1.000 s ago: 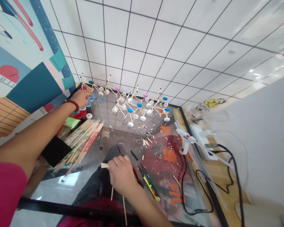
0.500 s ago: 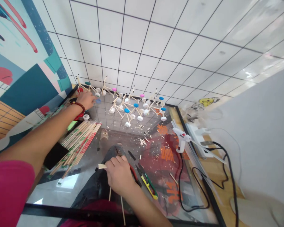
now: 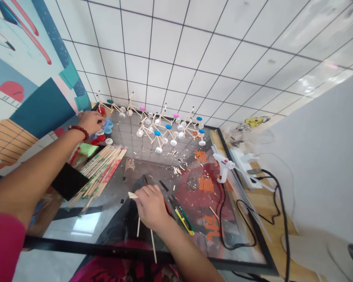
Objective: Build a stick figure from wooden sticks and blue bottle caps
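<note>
My left hand [image 3: 90, 122], with a beaded bracelet on its wrist, reaches to the far left corner over a cluster of bottle caps. Its fingers are curled, and a small dark thing shows at the fingertips that I cannot make out. Blue caps [image 3: 108, 125], red caps [image 3: 95, 141] and a white cap [image 3: 108, 141] lie beside it. Low in the middle, my right hand [image 3: 151, 205] is closed around thin wooden sticks [image 3: 132, 195]; their pale ends poke out at the left and two long ones point down toward the table's front edge.
Stick figures with cap wheels [image 3: 158, 149] stand along the back. Wrapped chopsticks [image 3: 101, 172] lie at left near a black pad [image 3: 70, 181]. Thread snips [image 3: 184, 219] rest right of my right hand. A glue gun [image 3: 223, 166] with its cable, a power strip [image 3: 245, 170] and wood scraps [image 3: 178, 170] are further right.
My left hand has moved left, from beside the figures to above the caps in the corner, uncovering blue and red caps. My right hand still holds the sticks, slightly tilted.
</note>
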`<state>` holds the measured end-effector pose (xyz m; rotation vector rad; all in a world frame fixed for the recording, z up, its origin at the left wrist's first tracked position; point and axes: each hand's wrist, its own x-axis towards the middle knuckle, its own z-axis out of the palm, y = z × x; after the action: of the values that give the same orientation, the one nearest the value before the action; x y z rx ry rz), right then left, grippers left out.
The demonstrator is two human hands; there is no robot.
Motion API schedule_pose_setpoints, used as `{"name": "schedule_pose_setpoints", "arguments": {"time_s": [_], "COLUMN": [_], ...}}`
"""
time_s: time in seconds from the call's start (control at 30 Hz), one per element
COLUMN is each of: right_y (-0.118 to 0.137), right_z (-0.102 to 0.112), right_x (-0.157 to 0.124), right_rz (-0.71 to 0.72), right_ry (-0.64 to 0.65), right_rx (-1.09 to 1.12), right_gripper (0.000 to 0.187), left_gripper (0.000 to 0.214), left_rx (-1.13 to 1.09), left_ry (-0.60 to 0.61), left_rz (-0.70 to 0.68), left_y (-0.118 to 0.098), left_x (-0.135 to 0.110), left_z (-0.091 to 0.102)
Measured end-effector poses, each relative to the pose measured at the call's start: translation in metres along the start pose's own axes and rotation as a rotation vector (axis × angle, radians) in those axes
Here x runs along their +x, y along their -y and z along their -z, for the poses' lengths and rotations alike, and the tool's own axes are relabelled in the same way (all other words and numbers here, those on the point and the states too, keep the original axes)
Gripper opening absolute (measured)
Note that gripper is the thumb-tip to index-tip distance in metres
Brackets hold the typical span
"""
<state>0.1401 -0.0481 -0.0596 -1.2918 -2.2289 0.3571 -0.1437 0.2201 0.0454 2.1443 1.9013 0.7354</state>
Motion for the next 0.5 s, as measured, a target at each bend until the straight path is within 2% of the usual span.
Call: {"name": "schedule_pose_setpoints", "arguments": {"time_s": [0.07, 0.13, 0.23, 0.3, 0.4, 0.5], "right_y": [-0.002, -0.004, -0.005, -0.005, -0.007, -0.011], "right_z": [0.006, 0.012, 0.018, 0.017, 0.011, 0.007], "right_x": [0.0, 0.002, 0.006, 0.009, 0.013, 0.013], "right_rz": [-0.078, -0.178, -0.323, -0.386, -0.43, -0.429], "right_ry": [-0.048, -0.063, -0.027, -0.002, 0.047, 0.094], "right_rx": [0.228, 0.544, 0.964, 1.117, 1.22, 1.228], "right_gripper": [0.024, 0.039, 0.057, 0.065, 0.072, 0.074], "left_gripper": [0.021, 0.03, 0.025, 0.023, 0.026, 0.028], "left_rx": [-0.062, -0.175, -0.724, -0.976, -1.229, -1.291], "left_ry": [-0.076, -0.093, 0.109, 0.292, 0.486, 0.546], "left_rz": [0.014, -0.015, 0.007, 0.022, 0.104, 0.124], "left_y": [-0.017, -0.044, -0.09, -0.114, -0.131, -0.13], "left_x": [-0.039, -0.091, -0.168, -0.203, -0.221, -0.221], "left_z": [-0.003, -0.012, -0.037, -0.056, -0.079, -0.09]}}
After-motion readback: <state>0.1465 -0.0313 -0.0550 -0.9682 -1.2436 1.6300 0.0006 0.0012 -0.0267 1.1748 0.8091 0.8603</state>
